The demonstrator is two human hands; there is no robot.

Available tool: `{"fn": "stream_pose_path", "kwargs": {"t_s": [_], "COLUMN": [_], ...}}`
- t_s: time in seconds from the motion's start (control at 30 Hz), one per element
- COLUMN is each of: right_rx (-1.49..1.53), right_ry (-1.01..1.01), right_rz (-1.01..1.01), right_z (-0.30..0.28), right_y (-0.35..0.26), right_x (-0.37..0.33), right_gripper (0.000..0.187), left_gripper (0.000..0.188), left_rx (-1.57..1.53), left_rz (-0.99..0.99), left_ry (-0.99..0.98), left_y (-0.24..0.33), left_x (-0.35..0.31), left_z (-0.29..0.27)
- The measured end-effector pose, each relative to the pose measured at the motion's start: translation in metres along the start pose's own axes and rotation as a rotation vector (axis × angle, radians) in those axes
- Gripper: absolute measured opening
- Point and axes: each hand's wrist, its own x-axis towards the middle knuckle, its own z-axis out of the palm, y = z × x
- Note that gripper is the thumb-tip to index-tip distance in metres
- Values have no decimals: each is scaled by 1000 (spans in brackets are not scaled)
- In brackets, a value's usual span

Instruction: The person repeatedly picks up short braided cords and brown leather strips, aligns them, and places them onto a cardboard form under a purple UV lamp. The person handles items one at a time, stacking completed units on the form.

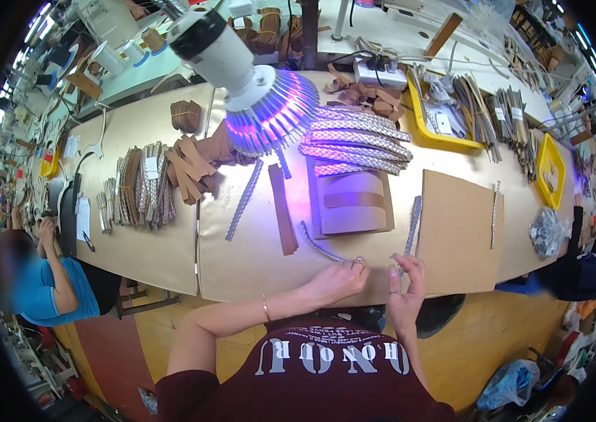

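Observation:
My left hand (340,281) is closed in a pinch on the lower end of a thin grey braided strap (319,247), which curves up and left over the table. My right hand (407,287), just beside it, has thumb and fingers closed around the lower end of another braided strap (414,221). That strap stands along the left edge of a cardboard sheet (456,232). Beyond my hands is a tan block (351,218) with a brown band across it, and a bundle of braided straps (358,137) lies behind. Flat brown strips (282,211) lie to the left.
A lamp (263,98) throwing violet light hangs over the table. Left lie a loose braided piece (244,200) and tied strap bundles (144,183). Yellow trays (446,141) and a plastic bag (548,231) are at right. Another person (66,281) sits at far left.

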Motion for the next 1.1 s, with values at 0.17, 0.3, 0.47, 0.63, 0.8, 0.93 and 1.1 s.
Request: {"fn": "stream_pose_path", "kwargs": {"t_s": [0.17,0.3,0.47,0.63,0.8,0.93,1.1], "right_rx": [425,368,-302,-438,-534,-588,-597], "right_ry": [-273,-364,-323,-399,-412,-430,-510], "right_rz": [83,169,-149,28,26,17,1], "right_z": [-16,1,24,32,47,48,52], "right_y": [-57,-106,-132,-140,-142,-138,-134], "right_x": [33,53,97,117,129,135,143], "right_gripper": [48,33,15,20,22,24,20], "left_gripper": [14,9,15,21,20,21,28], "left_rx": [-1350,-2077,-2109,-2233,-2151,-1963,-1764], "left_rz": [-272,-374,-577,-616,-660,-807,-726], "left_ry": [412,778,768,707,787,887,894], "left_y": [-8,-31,-54,-72,-81,-71,-57], "left_x": [-13,-8,-6,-13,-12,-8,-8], "left_z": [-81,-111,-90,-67,-49,-32,-27]}}
